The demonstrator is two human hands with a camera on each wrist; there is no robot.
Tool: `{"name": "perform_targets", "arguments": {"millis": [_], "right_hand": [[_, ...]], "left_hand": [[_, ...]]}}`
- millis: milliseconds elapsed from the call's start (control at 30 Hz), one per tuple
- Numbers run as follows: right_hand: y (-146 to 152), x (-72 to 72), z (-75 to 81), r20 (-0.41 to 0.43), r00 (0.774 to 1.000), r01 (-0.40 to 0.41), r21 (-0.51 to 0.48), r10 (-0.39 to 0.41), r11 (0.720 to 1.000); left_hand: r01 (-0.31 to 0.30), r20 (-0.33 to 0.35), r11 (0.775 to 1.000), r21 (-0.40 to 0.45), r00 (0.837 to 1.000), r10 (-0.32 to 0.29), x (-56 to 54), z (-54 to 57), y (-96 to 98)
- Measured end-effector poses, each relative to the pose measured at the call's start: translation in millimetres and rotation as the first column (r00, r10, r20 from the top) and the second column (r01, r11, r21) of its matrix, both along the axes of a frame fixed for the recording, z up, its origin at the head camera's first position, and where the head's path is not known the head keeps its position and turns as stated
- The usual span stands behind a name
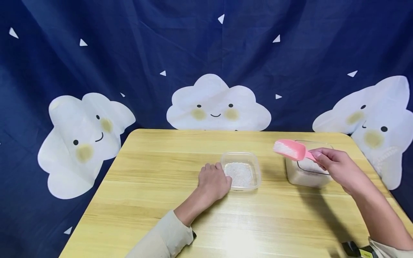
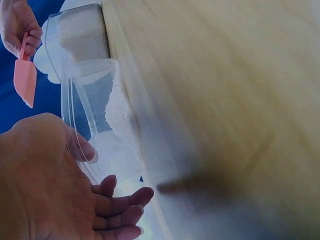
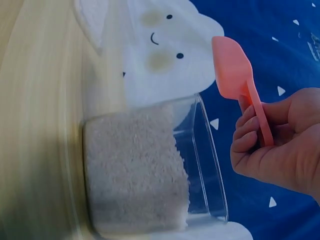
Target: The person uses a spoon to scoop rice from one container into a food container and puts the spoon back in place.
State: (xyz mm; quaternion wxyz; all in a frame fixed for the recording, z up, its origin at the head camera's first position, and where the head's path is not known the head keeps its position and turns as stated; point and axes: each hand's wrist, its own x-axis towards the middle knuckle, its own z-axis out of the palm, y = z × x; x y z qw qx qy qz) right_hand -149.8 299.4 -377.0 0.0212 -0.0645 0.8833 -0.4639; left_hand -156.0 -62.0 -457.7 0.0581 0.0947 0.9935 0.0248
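Note:
My right hand [image 1: 338, 166] grips the handle of a pink scoop [image 1: 298, 150], its bowl loaded with white rice. The scoop is raised over the far-left edge of a large clear container [image 1: 308, 179] of rice; the right wrist view shows rice [image 3: 135, 170] filling much of it. A smaller clear plastic container [image 1: 256, 175] stands left of it, with a layer of rice [image 1: 238, 174] inside. At its left side is my left hand [image 1: 213, 181]. The left wrist view shows the thumb at the container's wall and the other fingers loosely bent beside it.
Both containers stand on a light wooden table [image 1: 145, 179]. Behind it hangs a dark blue curtain [image 1: 138, 46] printed with white clouds and small triangles. The large container is near the table's right edge.

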Motion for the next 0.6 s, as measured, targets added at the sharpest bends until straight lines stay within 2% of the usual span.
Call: {"name": "perform_targets", "arguments": {"millis": [433,600], "right_hand": [[-26,-4.2,-1.0,-0.002,0.998,-0.056,0.016,0.056,0.998],[-35,-5.9,-0.7,0.032,0.997,-0.065,0.035,0.064,0.997]], "left_hand": [[0.010,0.015,1.000,-0.014,1.000,-0.009,-1.0,-2.6,1.1],[0.006,0.015,1.000,-0.018,1.000,-0.006,-1.1,-0.4,0.5]]}}
